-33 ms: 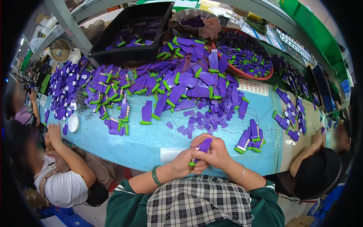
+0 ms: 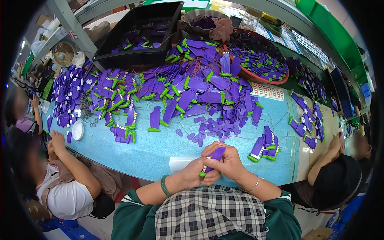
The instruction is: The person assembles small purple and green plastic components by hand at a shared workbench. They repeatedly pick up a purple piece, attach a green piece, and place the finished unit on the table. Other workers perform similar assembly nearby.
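Note:
Close to my body, both hands are closed around one purple wing-shaped plastic part with a green end and a red-and-white striped edge. My left hand grips its lower side near the green end. From the other side, my right hand holds it, thumb lying across the purple face. Some of its surface is covered by my fingers. Just beyond my hands lies a heap of small purple plastic pieces. A small stack of similar wing parts rests to the right, and a large pile of them spreads across the table behind.
A black bin and a red basket of purple parts stand at the back. On the blue table are a white round lid, a white strip and a striped sticker sheet. Co-workers sit left and right.

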Motion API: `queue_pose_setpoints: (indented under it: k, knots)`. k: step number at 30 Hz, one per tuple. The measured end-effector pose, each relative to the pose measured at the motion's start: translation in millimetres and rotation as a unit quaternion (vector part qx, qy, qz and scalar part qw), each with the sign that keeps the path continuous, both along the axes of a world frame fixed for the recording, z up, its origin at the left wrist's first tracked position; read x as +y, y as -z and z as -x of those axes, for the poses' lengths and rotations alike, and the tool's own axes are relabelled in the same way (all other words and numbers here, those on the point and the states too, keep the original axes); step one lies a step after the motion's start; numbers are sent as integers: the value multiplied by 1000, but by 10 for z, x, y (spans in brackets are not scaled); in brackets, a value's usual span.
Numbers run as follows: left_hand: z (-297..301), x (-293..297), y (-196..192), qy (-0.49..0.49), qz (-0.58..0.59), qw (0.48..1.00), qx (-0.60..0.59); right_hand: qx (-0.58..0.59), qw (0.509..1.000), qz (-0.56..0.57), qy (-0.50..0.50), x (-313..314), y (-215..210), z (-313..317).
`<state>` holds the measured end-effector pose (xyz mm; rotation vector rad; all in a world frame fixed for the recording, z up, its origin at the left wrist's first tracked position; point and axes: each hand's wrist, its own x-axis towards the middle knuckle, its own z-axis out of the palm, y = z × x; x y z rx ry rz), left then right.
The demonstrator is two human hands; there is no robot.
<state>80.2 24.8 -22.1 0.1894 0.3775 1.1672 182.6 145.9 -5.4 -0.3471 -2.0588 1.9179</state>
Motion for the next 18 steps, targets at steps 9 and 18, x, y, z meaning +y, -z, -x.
queue_pose_setpoints:
  k: [9,18]
  knots:
    - [226,-118,-329,-292,-199,593,723,27,940,336,45,117,-218,-14]
    - [342,-20,-299,-356,-434,202,802,-29,942,334,-6,80,-205,-24]
